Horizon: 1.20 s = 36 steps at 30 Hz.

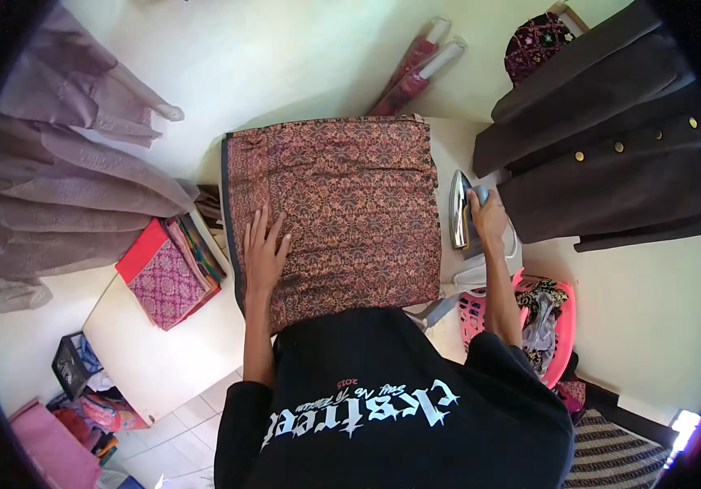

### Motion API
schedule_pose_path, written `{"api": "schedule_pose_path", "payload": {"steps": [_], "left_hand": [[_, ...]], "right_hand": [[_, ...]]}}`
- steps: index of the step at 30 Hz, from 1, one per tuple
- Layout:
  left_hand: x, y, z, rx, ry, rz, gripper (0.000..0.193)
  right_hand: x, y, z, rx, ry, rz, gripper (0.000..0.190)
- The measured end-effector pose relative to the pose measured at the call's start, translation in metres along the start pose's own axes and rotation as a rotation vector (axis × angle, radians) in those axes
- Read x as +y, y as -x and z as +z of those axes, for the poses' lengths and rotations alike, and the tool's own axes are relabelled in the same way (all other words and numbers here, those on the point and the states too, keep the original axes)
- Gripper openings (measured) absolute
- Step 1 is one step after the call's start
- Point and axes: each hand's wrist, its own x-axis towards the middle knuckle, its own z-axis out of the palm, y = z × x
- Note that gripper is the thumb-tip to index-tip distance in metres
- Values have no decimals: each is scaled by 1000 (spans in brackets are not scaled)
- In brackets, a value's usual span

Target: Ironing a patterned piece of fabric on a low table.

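Note:
A patterned reddish-brown cloth (350,214) with a dark left border is spread over the board before me, with some creases across it. My left hand (266,247) lies on its left part, palm down with fingers apart, holding nothing. At the board's right side, my right hand (488,220) is closed around the handle of a clothes iron (460,214). The iron is beside the cloth's right edge, its tip pointing away from me; whether its soleplate touches the board is not plain. A pale cord runs near the iron.
Folded textiles (170,275) lie on a white table (161,360) at the left. A pink plastic basket (564,330) with clothes stands at the lower right. Mauve garments (81,171) hang left, a dark buttoned garment (607,159) right. Wrapped rolls (414,76) lean against the wall.

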Motion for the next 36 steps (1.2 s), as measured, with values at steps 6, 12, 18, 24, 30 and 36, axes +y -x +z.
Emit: {"api": "schedule_pose_path", "payload": {"steps": [6,12,18,24,30,36], "left_hand": [[-11,81,-17,141,-27,-189,46],[-18,129,-26,342,169,-547,38],[-7,144,-28,350,151,-559,27],[-16,146,-44,89,175,-661,35],[-42,162,-74,-349,589,-442,27],[-43,172,-79,-250,848,-405,13]], "right_hand": [[2,4,-11,-60,40,47,64],[6,29,-23,203,3,-135,49],[9,135,-2,-48,-365,-299,22],[30,206,21,-135,-500,-67,26],[45,198,16,-381,-629,-50,25],[52,195,5,-496,-1160,-1,18]]}}
